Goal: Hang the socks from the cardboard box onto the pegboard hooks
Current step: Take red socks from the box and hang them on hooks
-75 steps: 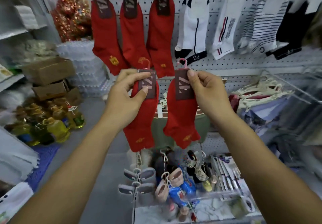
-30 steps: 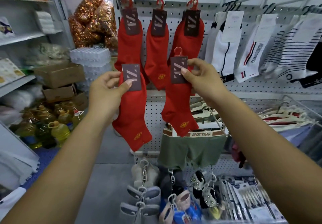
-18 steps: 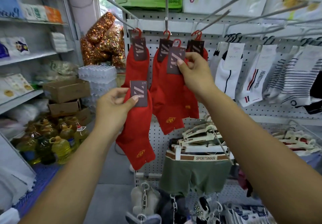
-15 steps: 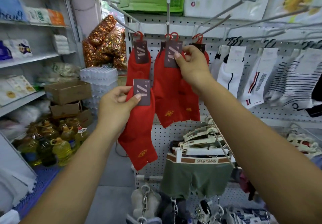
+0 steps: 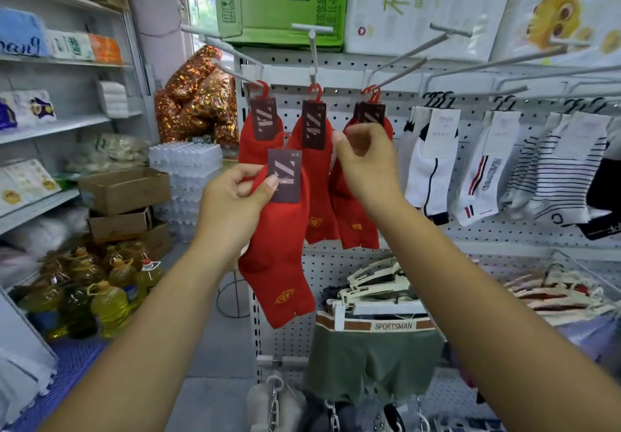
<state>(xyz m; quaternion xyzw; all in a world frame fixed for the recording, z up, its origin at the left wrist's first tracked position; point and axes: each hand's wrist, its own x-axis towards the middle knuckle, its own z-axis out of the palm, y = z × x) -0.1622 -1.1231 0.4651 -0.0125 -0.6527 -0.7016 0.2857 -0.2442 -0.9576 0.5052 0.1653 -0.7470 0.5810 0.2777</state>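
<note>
Holding a soft red sock (image 5: pixel 279 263) at frame centre, the left hand (image 5: pixel 235 203) pinches its stiff dark card label (image 5: pixel 285 176) between thumb and fingers. The sock hangs limp below, toe toward lower right. The right hand (image 5: pixel 366 159) sits just right of centre, fingers curled in front of red socks (image 5: pixel 356 223) hanging from a thin grey metal hook (image 5: pixel 416 52); whether it grips them cannot be told. The hook juts from the white perforated pegboard (image 5: pixel 339 105). Knitted white striped socks (image 5: pixel 477 179) fill the right. Brown cardboard boxes (image 5: pixel 124 189) stack at left.
</note>
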